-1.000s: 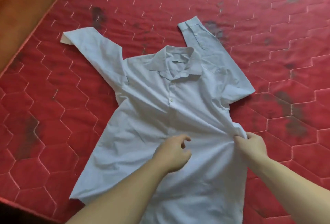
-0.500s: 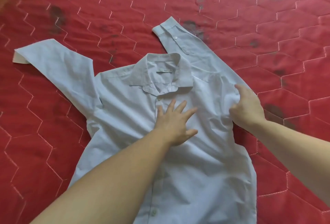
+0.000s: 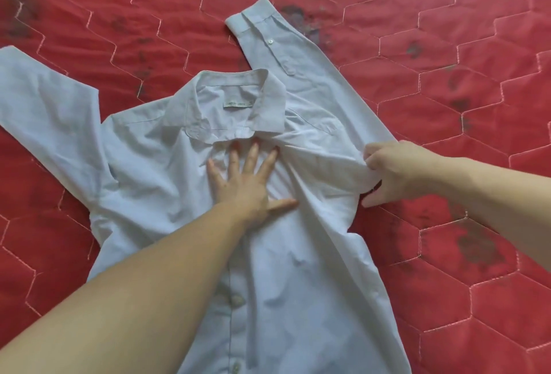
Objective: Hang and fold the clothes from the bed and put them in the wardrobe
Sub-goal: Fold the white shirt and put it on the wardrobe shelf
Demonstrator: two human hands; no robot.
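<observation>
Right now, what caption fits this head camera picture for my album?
Left hand presses the pale shirt flat while right hand pinches its side.

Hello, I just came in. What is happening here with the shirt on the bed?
A person is smoothing a pale blue shirt that lies face up on a red quilted mattress, getting it ready to fold. The left hand presses flat on the chest, just below the collar. The right hand pinches the fabric at the shirt's right side, near the armpit. Both sleeves are spread out, and nothing is folded yet.
</observation>
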